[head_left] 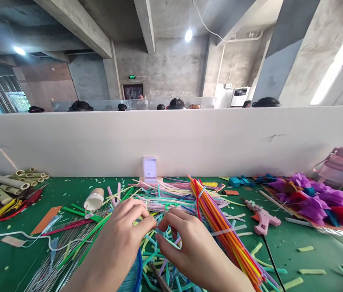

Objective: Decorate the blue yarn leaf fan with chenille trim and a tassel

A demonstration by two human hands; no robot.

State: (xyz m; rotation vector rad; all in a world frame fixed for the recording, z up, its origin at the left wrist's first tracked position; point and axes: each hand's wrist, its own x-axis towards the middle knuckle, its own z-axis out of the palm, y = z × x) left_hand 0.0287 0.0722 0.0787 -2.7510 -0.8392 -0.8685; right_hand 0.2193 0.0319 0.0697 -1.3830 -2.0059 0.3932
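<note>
My left hand (125, 227) and my right hand (186, 235) are close together over the middle of the table, fingertips nearly touching. The left fingers are curled into a pinch, and what they hold is hidden. Between the thumb and fingers of my right hand runs a pale green pipe cleaner (171, 241). Beneath both hands lie many loose cut pipe cleaners (151, 257) in green, blue and purple. Partly behind my left wrist is a blue-rimmed container (140, 263). Scissor-like blades (159, 278) show below the hands.
A bundle of orange and purple pipe cleaners (220, 219) lies right of my hands. Farther right are a pink glue gun (264, 219) and purple petals (314, 198). Thin wires (58, 247), bamboo pieces (13, 184) and a paper cup (94, 199) lie left. A white partition (98, 142) stands behind.
</note>
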